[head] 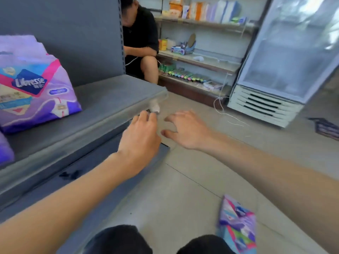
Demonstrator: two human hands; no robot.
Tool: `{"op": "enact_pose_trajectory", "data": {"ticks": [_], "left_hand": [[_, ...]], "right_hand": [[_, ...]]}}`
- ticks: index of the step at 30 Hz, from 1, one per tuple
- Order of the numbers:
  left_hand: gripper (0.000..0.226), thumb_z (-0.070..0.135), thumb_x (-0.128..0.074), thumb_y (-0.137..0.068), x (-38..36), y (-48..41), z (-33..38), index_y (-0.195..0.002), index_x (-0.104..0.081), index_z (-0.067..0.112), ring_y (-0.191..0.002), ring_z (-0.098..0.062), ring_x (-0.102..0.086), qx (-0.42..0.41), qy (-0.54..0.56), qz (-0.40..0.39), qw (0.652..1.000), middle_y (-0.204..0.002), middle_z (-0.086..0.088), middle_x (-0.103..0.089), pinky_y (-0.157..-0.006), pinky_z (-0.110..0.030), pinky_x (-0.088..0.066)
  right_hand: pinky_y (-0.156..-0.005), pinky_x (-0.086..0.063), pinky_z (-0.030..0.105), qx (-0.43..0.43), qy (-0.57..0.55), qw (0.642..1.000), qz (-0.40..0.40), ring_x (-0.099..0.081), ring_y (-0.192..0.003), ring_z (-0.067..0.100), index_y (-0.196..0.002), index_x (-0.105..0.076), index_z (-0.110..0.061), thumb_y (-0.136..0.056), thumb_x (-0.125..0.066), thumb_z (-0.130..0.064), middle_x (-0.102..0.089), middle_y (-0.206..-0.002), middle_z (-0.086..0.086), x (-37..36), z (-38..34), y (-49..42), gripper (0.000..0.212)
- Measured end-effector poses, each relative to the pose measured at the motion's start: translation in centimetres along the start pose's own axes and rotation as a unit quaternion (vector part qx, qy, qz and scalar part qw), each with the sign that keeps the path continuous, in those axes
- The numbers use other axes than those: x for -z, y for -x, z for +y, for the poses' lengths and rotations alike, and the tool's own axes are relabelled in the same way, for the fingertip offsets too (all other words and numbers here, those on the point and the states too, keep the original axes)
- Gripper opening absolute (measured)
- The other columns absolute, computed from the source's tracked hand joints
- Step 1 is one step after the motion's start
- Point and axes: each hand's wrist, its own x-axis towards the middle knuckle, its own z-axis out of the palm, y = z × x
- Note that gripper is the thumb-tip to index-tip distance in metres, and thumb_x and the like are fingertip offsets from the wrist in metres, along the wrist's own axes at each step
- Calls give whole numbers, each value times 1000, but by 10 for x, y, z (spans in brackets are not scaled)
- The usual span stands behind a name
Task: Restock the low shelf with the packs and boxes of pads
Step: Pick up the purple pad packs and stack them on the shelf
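Observation:
A purple pack of pads (34, 88) stands on the grey low shelf (102, 105) at the left, with the edge of another purple pack (5, 149) below it. A small purple and blue pack (238, 224) lies on the floor near my knees. My left hand (141, 136) reaches out by the shelf's front right corner, fingers loosely bent, holding nothing. My right hand (185, 129) hovers over the floor beside it, fingers spread and empty.
A person in black crouches behind the shelf's end (141, 43). Wall shelves with goods (198, 57) run along the back. A glass-door fridge (286, 57) stands at the right, a white cord (223, 110) trailing before it. A dark box (326, 129) lies on the floor.

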Motion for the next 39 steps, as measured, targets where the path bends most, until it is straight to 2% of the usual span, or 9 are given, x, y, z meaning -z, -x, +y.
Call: {"op": "enact_pose_trajectory", "data": {"ticks": [9,18,21,23,26,28,31,35,39], "left_hand": [[35,12,-54,-88,-78,6,140,-122,-47,6,-109,-35,-52,-117,88,-123,982,-123,-14,-51,-87,-43,-47],[21,22,-60,-86,-175,-10,206,-104,-58,12,-97,-28,-55,-26,238,-268,933,-104,-8,-60,-77,-27,-38],[12,20,-61,-79,-225,-20,225,-84,-55,12,-74,-25,-50,90,344,-337,872,-81,-9,-55,-68,-28,-40],[24,26,-57,-67,-264,-23,234,-82,-50,9,-64,-23,-46,176,399,-378,817,-75,-9,-50,-60,-24,-36],[44,27,-48,-74,-333,-24,239,-106,-55,-3,-62,-24,-46,280,416,-405,764,-77,-9,-48,-60,-23,-36],[19,24,-43,-86,-368,-19,240,-78,-46,7,-54,-22,-41,322,415,-421,740,-67,-7,-45,-54,-21,-32],[18,18,-39,-91,-416,-6,234,-75,-39,11,-56,-23,-46,360,390,-428,731,-68,-11,-48,-47,-22,-25],[25,10,-41,-93,-463,11,228,-111,-54,-3,-115,-35,-58,332,290,-444,780,-123,-23,-58,-79,-35,-49],[31,11,-44,-95,-497,18,232,-122,-51,-2,-112,-32,-58,278,227,-477,802,-126,-18,-57,-82,-33,-48]], "right_hand": [[-111,-30,42,-237,11,969,-70,-42,-131,28,-139,-47,-20,-95,-44,-48,-48,-142,8,-5,130,166,52],[-105,-36,37,-383,-75,915,-99,-46,-128,28,-139,-46,-15,-96,-45,-43,-50,-141,7,-62,211,228,51],[-84,-43,31,-490,-222,841,-61,-52,-111,29,-118,-56,-7,-94,-49,-40,-59,-117,12,-104,243,228,41],[-74,-40,30,-579,-346,738,-16,-49,-92,26,-104,-53,-7,-93,-52,-39,-52,-95,11,-139,263,226,33],[-77,-44,34,-643,-438,628,10,-52,-85,24,-119,-48,-2,-93,-53,-37,-54,-94,10,-200,291,228,45],[-73,-45,31,-666,-461,586,1,-53,-76,19,-122,-45,0,-95,-51,-35,-53,-86,8,-241,303,231,45],[-73,-42,31,-694,-470,545,-20,-52,-75,19,-121,-46,1,-96,-50,-34,-53,-81,8,-294,313,237,43],[-69,-41,31,-712,-482,511,-13,-50,-88,26,-129,-44,2,-94,-52,-34,-52,-105,14,-352,327,243,51],[-76,-37,32,-726,-454,517,-5,-45,-91,25,-126,-48,4,-93,-54,-26,-49,-105,12,-394,342,248,45]]}}
